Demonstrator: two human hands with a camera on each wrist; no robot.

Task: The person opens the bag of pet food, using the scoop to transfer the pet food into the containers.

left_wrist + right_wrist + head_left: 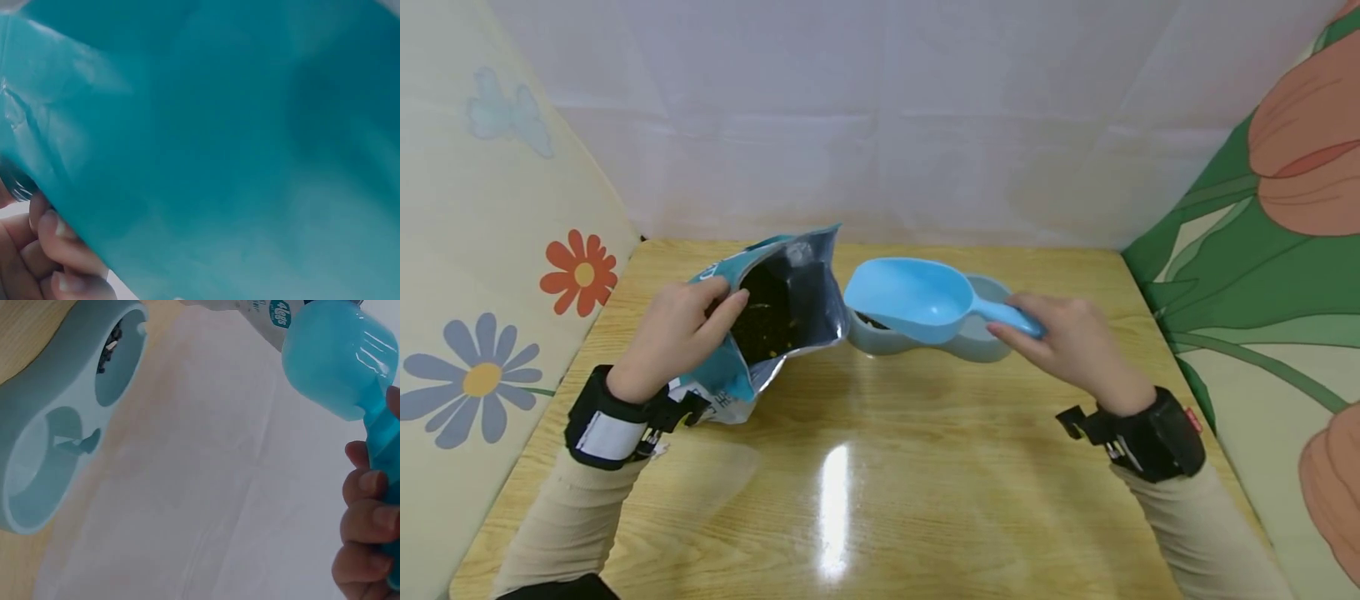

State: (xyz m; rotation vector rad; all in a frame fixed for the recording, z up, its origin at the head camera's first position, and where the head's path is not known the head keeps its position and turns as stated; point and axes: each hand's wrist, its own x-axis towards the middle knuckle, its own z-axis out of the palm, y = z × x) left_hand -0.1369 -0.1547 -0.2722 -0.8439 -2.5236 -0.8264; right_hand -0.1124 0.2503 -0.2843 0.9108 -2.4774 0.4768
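Note:
My left hand [681,329] grips the rim of an open teal foil bag [775,312] with dark pellets inside, tilted toward the right; in the left wrist view the teal bag [219,144] fills the frame above my fingers [59,240]. My right hand [1063,337] holds the handle of an empty light blue scoop [917,300], whose bowl hovers over a grey-blue double pet bowl [925,337]. In the right wrist view the scoop [337,362] is raised beside the double bowl [69,419], whose far cup holds some dark pellets.
A glossy wooden table [880,467] carries everything. White cloth [880,117] hangs behind, and flower-printed panels stand at the left [490,275] and right [1277,250] edges.

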